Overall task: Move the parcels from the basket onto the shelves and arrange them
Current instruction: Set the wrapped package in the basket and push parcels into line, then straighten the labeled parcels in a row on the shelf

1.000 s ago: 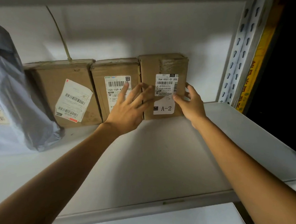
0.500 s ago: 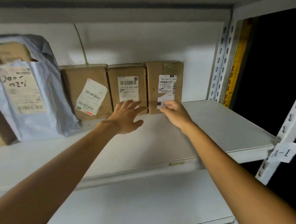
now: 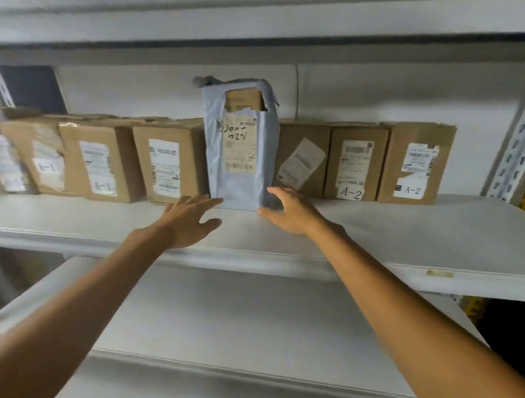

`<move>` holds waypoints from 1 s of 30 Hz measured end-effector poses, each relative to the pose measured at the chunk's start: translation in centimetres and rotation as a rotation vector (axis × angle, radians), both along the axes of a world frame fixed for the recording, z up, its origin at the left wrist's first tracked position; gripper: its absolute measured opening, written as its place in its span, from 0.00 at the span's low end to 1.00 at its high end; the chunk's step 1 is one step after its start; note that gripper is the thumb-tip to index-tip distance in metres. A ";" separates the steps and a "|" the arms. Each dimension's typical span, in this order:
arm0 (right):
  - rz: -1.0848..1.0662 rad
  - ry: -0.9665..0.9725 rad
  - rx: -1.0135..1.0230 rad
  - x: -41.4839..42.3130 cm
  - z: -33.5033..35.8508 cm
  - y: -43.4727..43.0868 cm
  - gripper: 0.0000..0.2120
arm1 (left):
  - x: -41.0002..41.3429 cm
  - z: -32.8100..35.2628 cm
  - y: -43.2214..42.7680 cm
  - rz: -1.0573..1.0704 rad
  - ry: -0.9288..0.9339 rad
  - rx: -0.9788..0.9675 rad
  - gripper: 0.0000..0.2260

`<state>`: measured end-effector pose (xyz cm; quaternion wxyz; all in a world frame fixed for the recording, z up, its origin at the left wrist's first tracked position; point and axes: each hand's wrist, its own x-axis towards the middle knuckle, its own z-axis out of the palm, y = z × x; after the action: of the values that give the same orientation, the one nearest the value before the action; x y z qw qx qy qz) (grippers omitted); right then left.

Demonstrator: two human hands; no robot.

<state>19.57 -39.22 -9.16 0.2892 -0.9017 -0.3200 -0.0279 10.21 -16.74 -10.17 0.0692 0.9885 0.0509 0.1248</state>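
Head view: a second ago both your hands were flat on the far right box (image 3: 416, 163), the one marked A-2, pressing it in beside its neighbour. Now they are off it and have crossed left to the grey bag parcel (image 3: 242, 157), and your head has swung left with them, so the row of brown boxes (image 3: 101, 164) marked A-1 now shows as well. I judge from this that the A-2 box is placed. It stands upright at the back of the shelf (image 3: 394, 240), touching the second A-2 box (image 3: 355, 163), and the work has passed to arranging the grey parcel.

That parcel stands upright in the middle of the row, taller than the cartons on either side. Its wrapping is torn open at the top, so cardboard shows through. It sits between a plain-label box (image 3: 168, 164) on its left and a box with a crooked label (image 3: 301, 160) on its right.

Your left hand (image 3: 189, 221) is spread wide and holds nothing. Its fingertips are just at the parcel's lower left corner, and the blur hides whether they touch. Your right hand (image 3: 289, 212) is loosely cupped at the lower right corner, fingers along the side and thumb by the front bottom edge, but not closed round it. The parcel's base thus lies between your two hands, ready to be squared up or shifted.
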 end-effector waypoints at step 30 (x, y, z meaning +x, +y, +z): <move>0.512 -0.085 0.077 -3.8 1.8 40.4 0.27 | -13.1 4.0 32.4 0.488 -0.053 -0.019 0.25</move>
<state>15.73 1.13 -7.32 0.3071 -0.7779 -0.5482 -0.0036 -2.89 15.66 -6.16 0.0477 0.9426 0.2874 0.1634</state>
